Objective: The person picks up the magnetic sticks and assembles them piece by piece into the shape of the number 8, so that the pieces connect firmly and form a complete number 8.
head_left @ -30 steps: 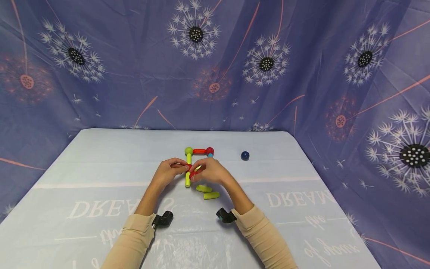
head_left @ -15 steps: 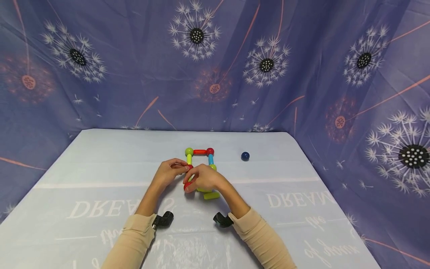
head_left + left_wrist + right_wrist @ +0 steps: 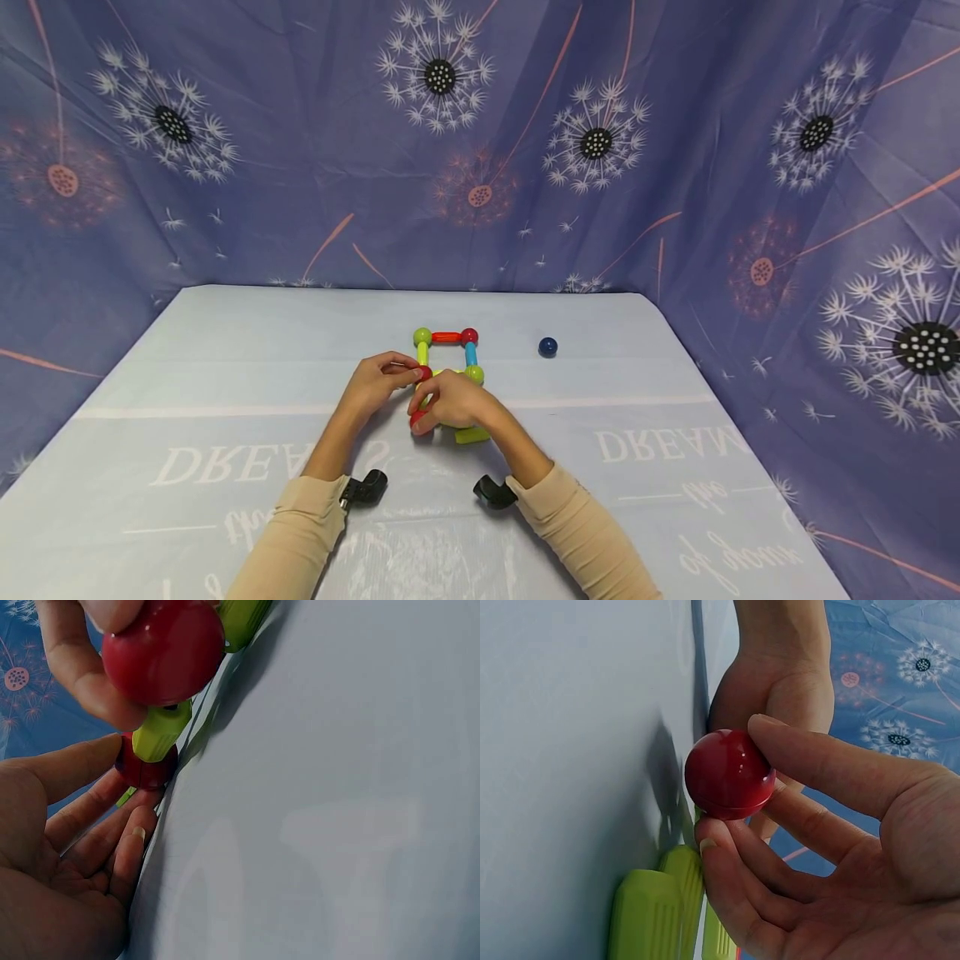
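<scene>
My left hand [image 3: 378,381] holds a red ball [image 3: 150,769] of a magnetic ball-and-rod toy between thumb and fingers. A yellow-green rod [image 3: 161,733] runs from that ball toward the near side. At the rod's near end, my right hand [image 3: 453,402] pinches a second red ball [image 3: 729,772] between thumb and fingertips. Beyond the hands the joined frame continues: a green ball [image 3: 422,337], a red rod [image 3: 447,337], a dark red ball [image 3: 469,336], a blue rod [image 3: 471,355] and another green ball [image 3: 475,375]. My right hand partly hides the frame's near side.
A loose yellow-green rod [image 3: 472,435] lies below my right hand, and another rod [image 3: 682,889] beside it shows in the right wrist view. A dark blue ball [image 3: 547,347] stands off to the right on the white tablecloth [image 3: 615,517]. Patterned purple fabric [image 3: 300,150] hangs behind.
My right hand has brought its red ball from beside the left hand's ball down to the near end of the yellow-green rod. The left hand keeps its place.
</scene>
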The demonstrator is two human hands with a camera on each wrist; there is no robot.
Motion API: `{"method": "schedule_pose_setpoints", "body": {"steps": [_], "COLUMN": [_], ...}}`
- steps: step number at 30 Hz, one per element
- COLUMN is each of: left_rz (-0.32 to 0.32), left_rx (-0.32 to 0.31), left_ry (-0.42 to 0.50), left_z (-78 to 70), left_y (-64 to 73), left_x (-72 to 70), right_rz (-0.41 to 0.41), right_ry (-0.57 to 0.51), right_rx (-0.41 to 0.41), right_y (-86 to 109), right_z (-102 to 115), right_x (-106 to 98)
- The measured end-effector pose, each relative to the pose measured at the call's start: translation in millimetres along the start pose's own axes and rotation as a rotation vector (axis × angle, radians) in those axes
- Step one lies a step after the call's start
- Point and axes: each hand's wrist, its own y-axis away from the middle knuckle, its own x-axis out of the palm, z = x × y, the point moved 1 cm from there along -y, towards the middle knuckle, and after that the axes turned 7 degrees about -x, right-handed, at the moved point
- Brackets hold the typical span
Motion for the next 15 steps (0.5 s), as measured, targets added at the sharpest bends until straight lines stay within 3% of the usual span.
{"method": "schedule_pose_setpoints", "body": {"steps": [15], "left_rz": [0.004], "left_rx": [-0.023], "left_ry": [-0.007], "left_z": [-1.7], "left_y": [0.9], "left_x": [-0.2], "right_rz": [-0.007], "right_ry": [0.021], "right_rx": [0.007], "right_y": [-1.5], "right_z": [-1.0], "right_x": [1.9]}}
